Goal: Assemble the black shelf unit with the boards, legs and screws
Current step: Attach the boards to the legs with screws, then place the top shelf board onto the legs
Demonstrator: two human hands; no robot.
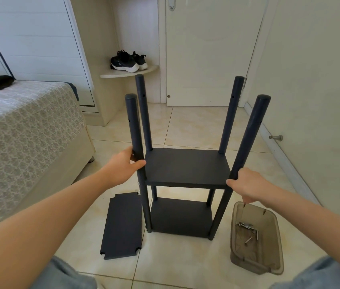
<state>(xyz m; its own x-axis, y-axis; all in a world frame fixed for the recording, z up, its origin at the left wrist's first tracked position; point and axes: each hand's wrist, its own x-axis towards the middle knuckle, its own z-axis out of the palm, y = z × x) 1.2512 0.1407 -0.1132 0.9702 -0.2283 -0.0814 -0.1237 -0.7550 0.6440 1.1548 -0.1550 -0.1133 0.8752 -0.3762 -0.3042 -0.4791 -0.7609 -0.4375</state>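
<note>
The black shelf unit stands upright on the tiled floor with two boards fitted: a middle board and a lower board. Four round black legs rise well above the middle board. My left hand grips the near left leg just beside the middle board. My right hand grips the near right leg at the board's front right corner. A loose black board with notched corners lies flat on the floor to the left of the unit. Screws lie in a translucent plastic tub at the right.
A bed with a patterned cover fills the left side. A closed door and a corner shelf with black shoes are behind the unit. A wall with a doorstop runs along the right.
</note>
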